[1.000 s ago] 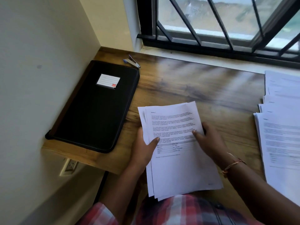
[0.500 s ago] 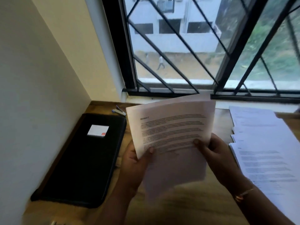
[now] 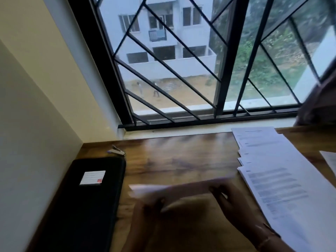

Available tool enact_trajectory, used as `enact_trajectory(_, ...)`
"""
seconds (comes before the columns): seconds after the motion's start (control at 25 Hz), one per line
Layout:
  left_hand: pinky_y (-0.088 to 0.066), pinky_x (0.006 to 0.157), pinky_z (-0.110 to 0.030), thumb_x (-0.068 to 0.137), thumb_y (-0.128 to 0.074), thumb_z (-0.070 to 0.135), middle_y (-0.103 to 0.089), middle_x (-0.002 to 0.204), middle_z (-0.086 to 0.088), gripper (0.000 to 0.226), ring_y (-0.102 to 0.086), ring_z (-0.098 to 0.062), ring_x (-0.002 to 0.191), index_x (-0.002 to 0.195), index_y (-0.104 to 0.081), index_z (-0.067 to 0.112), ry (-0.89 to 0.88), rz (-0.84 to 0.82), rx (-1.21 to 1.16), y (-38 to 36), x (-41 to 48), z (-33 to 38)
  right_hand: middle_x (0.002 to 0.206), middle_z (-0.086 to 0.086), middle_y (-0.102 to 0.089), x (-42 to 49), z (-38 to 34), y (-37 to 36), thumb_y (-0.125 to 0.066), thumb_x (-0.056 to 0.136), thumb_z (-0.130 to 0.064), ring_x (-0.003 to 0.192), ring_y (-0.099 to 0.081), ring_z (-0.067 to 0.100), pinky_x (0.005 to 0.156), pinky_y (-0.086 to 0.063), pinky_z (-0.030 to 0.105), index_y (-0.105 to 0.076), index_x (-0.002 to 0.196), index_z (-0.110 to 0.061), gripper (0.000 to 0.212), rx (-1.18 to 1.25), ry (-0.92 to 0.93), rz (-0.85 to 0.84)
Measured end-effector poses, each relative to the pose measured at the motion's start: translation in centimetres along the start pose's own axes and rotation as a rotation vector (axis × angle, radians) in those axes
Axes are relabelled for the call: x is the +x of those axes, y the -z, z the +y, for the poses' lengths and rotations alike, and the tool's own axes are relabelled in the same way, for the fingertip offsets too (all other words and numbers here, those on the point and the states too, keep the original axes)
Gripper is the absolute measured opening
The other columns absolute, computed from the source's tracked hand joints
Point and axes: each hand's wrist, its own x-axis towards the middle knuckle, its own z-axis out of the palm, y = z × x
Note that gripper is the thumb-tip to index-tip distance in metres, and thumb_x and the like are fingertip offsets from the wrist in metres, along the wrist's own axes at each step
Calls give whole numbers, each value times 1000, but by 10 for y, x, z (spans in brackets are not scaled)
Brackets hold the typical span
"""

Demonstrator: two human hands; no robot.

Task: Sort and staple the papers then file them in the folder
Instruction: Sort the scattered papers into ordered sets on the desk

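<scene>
Both hands grip one thin bundle of sheets over the table. The left hand (image 3: 148,210) pinches the held papers (image 3: 181,188) near their left end, thumb on top. The right hand (image 3: 234,200) has its fingers curled round the right end. The hands are apart, with the bundle spanning between them. The held papers lie nearly flat and are seen almost edge-on, with the left corner pointing off to the left. Heavy motion blur: print unreadable, sheet count cannot tell. Cannot tell whether the bundle touches the table (image 3: 181,153).

Thin bracelet (image 3: 265,240) on the right wrist.

Left of the left hand: black folder (image 3: 85,211), closed, flat on the table, along the wall (image 3: 27,124). White label (image 3: 92,177) with a red mark on the far half of its cover. Just beyond the folder's far edge: small stapler (image 3: 117,151) on the table near the corner, well apart from both hands.

Right of the right hand: paper stacks (image 3: 283,179), several overlapping white printed piles in a row running away from the person. The nearest pile is just beside the right hand; contact unclear. One more sheet (image 3: 329,162) further right, cut off by the frame.

Beyond the hands: window grille (image 3: 172,73) with black diagonal bars; a building and greenery outside. Dark blurred shape (image 3: 320,102) far right above the stacks, cannot identify.
</scene>
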Motion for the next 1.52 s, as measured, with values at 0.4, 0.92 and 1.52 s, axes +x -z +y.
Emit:
enact_trajectory(0.4,-59,83,-35,92,-60,18,-73,115,5,28,-68,-14,106,119,-61,24,-116,-170,-215,-44,-7,42,70,-13,-46,-1,-18,53,-48,107,-31,67,-46,8,63,-38,38,-52,105,-23,9,-29,-87,56)
enact_trajectory(0.92,-56,80,-45,87,-68,26,-74,111,-8,25,-71,-26,98,111,-62,19,211,-443,-168,-290,-125,71,133,6,-63,-101,144,239,-48,107,-27,124,-59,24,102,-47,32,-54,128,-14,25,-45,-550,93)
enact_trajectory(1.52,-57,87,-48,98,-64,19,-73,109,7,38,-71,-11,95,127,-46,35,266,-223,160,-416,-196,98,135,3,-66,-103,241,341,-55,104,-29,120,-63,26,103,-50,36,-50,143,-22,40,-142,-534,-86)
